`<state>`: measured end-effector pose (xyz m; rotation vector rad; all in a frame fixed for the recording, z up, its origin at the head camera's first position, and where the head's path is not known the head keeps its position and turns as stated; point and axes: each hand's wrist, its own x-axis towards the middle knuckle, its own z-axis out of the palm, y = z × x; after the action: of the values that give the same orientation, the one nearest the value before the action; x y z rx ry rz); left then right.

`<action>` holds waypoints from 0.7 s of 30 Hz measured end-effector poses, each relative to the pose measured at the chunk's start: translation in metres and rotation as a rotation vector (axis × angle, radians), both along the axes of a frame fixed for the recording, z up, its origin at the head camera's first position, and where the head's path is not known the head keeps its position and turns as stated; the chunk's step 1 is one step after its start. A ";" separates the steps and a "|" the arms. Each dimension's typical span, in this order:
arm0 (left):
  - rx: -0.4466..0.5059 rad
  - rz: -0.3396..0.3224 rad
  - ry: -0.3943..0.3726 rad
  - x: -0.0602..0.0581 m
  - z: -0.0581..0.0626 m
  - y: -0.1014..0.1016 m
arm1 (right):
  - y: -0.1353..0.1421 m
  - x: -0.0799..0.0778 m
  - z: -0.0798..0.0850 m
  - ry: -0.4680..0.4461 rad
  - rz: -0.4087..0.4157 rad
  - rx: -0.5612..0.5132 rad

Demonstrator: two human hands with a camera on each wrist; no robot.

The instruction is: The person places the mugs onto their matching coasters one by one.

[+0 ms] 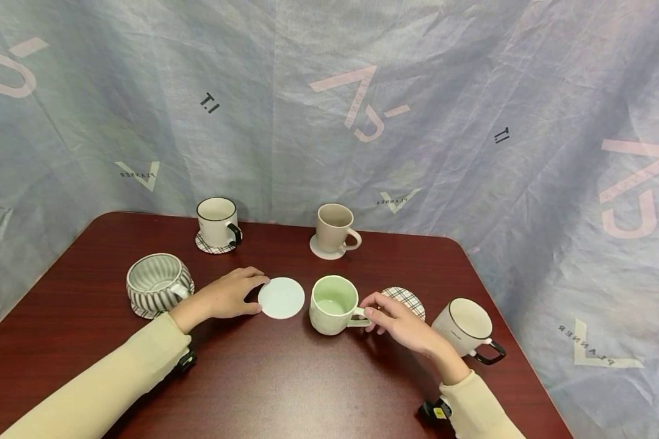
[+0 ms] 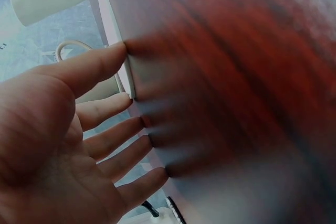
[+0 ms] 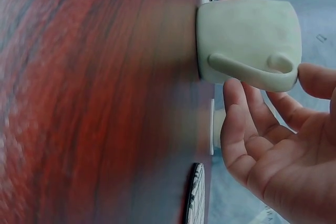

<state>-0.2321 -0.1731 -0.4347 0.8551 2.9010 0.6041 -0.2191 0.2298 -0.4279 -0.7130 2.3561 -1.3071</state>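
In the head view, a light green mug (image 1: 332,320) stands mid-table, its handle towards the right. My right hand (image 1: 398,323) is at that handle (image 3: 252,74), thumb at its upper end and curled fingers along its outer side in the right wrist view. Left of the mug lies a round white coaster (image 1: 281,298), bare on top. My left hand (image 1: 227,296) touches the coaster's left edge with thumb and index finger. In the left wrist view its fingers (image 2: 121,135) are spread and fairly straight, tips down at the table surface.
Striped mug (image 1: 156,299) at left and white black-rimmed mug (image 1: 216,228) behind it stand on plaid coasters. A beige mug (image 1: 334,231) stands on a white coaster at the back. A bare plaid coaster (image 1: 403,297) and a black-handled white mug (image 1: 464,326) are at right.
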 end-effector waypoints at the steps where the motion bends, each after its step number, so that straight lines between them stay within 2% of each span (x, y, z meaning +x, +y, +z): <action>1: 0.000 0.000 0.000 0.000 0.000 0.000 | 0.000 0.000 0.000 0.000 0.001 0.000; 13: 0.000 0.007 -0.007 0.000 0.001 0.000 | -0.003 -0.002 -0.003 -0.015 0.034 -0.025; 21: 0.003 0.011 -0.013 0.001 0.001 0.000 | -0.004 -0.003 -0.005 -0.062 0.033 -0.056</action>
<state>-0.2313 -0.1730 -0.4337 0.8322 2.8960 0.6125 -0.2218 0.2257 -0.4325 -0.7147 2.2572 -1.3664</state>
